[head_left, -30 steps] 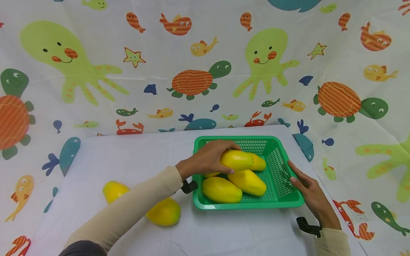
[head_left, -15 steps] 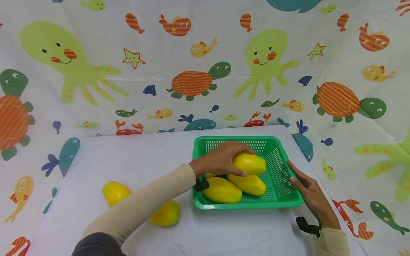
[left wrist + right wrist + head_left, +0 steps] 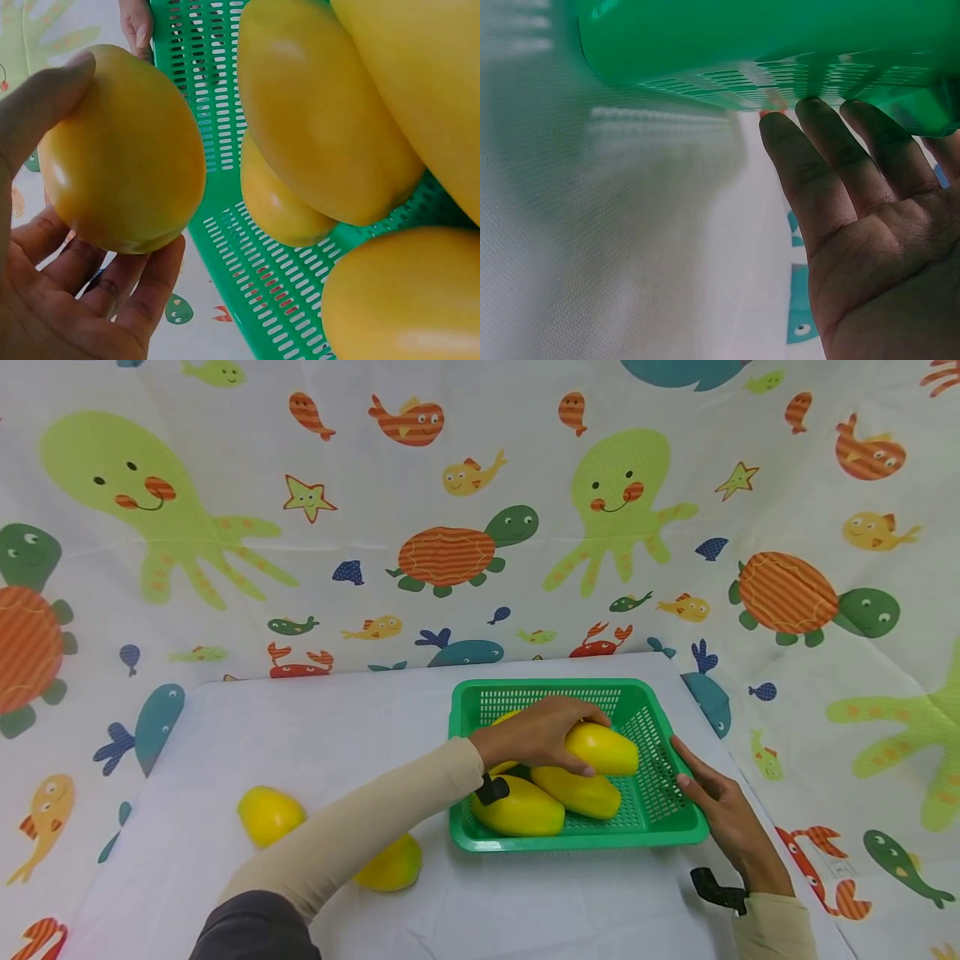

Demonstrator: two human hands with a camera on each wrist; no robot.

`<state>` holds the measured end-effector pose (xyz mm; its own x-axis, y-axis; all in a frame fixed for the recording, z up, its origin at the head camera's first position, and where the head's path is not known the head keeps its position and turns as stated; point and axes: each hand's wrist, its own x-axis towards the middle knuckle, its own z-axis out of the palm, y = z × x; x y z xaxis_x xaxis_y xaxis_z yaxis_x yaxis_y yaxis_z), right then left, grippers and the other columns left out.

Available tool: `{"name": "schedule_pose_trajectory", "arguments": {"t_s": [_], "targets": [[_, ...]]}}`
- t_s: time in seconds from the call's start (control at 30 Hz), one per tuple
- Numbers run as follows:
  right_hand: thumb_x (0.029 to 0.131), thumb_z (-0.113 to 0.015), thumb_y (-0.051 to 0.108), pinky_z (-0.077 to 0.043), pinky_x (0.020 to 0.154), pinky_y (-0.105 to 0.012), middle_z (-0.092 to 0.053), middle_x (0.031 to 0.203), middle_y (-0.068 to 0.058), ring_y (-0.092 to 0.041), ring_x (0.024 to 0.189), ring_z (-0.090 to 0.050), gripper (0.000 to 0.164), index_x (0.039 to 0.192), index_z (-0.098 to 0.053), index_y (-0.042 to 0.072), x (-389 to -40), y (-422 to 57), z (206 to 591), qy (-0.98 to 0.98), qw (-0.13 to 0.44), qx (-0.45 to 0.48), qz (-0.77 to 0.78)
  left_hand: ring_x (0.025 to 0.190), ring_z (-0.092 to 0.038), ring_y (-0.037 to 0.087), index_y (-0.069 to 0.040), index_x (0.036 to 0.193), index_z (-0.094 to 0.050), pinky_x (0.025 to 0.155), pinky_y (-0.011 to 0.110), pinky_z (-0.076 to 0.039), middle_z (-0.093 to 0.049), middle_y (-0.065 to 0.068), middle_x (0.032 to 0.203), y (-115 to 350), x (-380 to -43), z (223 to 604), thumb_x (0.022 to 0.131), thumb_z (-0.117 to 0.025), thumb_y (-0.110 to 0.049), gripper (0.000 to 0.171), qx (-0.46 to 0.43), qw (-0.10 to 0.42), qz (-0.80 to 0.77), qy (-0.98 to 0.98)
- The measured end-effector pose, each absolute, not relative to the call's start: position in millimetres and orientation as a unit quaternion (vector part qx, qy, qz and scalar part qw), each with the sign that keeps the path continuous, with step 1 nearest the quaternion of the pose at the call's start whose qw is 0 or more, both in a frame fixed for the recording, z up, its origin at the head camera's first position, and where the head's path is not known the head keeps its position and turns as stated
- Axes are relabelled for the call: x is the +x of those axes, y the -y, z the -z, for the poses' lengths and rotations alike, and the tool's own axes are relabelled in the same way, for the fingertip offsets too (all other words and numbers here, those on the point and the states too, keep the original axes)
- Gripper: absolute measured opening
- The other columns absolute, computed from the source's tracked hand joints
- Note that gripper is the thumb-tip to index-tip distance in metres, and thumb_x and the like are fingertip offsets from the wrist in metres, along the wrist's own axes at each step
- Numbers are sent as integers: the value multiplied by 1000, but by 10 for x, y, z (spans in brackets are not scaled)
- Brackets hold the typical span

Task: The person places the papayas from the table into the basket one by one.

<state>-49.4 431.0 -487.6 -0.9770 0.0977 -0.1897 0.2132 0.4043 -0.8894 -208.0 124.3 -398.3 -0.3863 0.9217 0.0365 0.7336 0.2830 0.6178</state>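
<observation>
My left hand (image 3: 551,731) grips a yellow mango (image 3: 602,749) over the green basket (image 3: 577,841), with thumb and fingers spread around one end. In the left wrist view, that mango (image 3: 124,150) fills the grasp, with the basket's slotted side behind it. Beneath and beside it in the basket lie more mangoes (image 3: 517,807), partly hidden by the hand and each other. My right hand (image 3: 723,810) holds the basket's right side, its thumb at the rim. In the right wrist view, its fingers (image 3: 806,172) reach up to the outside of the basket wall (image 3: 765,37).
Two more mangoes lie on the white-covered table (image 3: 480,910) left of the basket: one mango (image 3: 270,814) farther left, another mango (image 3: 393,864) partly behind my left sleeve (image 3: 360,827). A sea-animal patterned cloth (image 3: 337,543) hangs behind and beside the table.
My left hand has moved right with its mango, across the basket toward its right part. Mangoes at the basket's left back now show behind the hand. The right hand stays at the basket's side.
</observation>
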Motion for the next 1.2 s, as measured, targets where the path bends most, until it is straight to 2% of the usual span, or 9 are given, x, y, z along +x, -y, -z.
{"name": "schedule_pose_trajectory", "arguments": {"t_s": [0.07,0.23,0.33,0.57,0.67,0.8,0.9,1.0,1.2], "targets": [[113,-50,42,-37,120,-19,-16,178,10,-45,165,-11,62,168,-22,39,-491,-4309,4876,-836,53,92,539,116,-59,12,-15,145,-61,102,20,-50,-67,-3,139,-1283,-2087,3984,91,-86,-39,64,529,171,-278,-784],[113,-51,41,-17,125,-74,-15,178,12,-43,166,-6,62,168,-22,39,-493,-4307,4886,-824,51,91,557,114,-59,12,-16,142,-62,99,18,-50,-67,-3,136,-1365,-2115,4014,90,-87,-37,62,530,179,-276,-782],[112,-52,41,-15,123,-77,-14,178,11,-43,166,-5,63,168,-23,39,-498,-4308,4890,-821,50,92,562,114,-58,12,-18,142,-61,99,20,-50,-66,-3,134,-1407,-2134,4045,90,-87,-37,61,533,177,-267,-783],[112,-51,42,-17,124,-75,-14,178,11,-43,166,-6,63,168,-23,40,-503,-4321,4894,-824,50,92,557,117,-55,14,-25,142,-61,104,26,-46,-64,-3,131,-1512,-2160,4098,89,-88,-39,61,542,174,-235,-788],[112,-51,43,-27,131,-49,-15,178,11,-43,166,-9,62,168,-23,40,-499,-4331,4898,-832,50,89,545,117,-54,14,-27,143,-62,101,25,-47,-62,-3,130,-1550,-2156,4095,88,-88,-39,62,540,183,-231,-789],[112,-51,42,-27,131,-50,-16,178,10,-43,165,-10,62,168,-23,40,-506,-4332,4902,-833,47,88,544,115,-52,14,-30,144,-62,96,23,-46,-60,-2,126,-1599,-2154,4109,87,-88,-39,63,539,187,-224,-790],[112,-52,41,-18,123,-76,-16,178,10,-43,166,-8,62,168,-23,39,-512,-4328,4903,-827,46,90,553,114,-50,15,-30,144,-63,94,24,-45,-59,-1,125,-1637,-2154,4140,87,-88,-39,63,543,183,-221,-789],[112,-51,41,-19,123,-75,-16,178,11,-42,166,-8,62,168,-23,39,-507,-4330,4905,-828,46,89,552,116,-49,15,-30,145,-63,95,24,-45,-59,-2,128,-1677,-2156,4173,88,-87,-38,63,544,182,-214,-791],[113,-50,41,-36,120,-18,-18,177,12,-39,166,-11,62,168,-24,38,-499,-4334,4907,-835,45,83,542,120,-51,17,-26,146,-61,102,25,-48,-60,1,134,-1763,-2159,4199,89,-88,-36,64,544,172,-195,-798]]}}
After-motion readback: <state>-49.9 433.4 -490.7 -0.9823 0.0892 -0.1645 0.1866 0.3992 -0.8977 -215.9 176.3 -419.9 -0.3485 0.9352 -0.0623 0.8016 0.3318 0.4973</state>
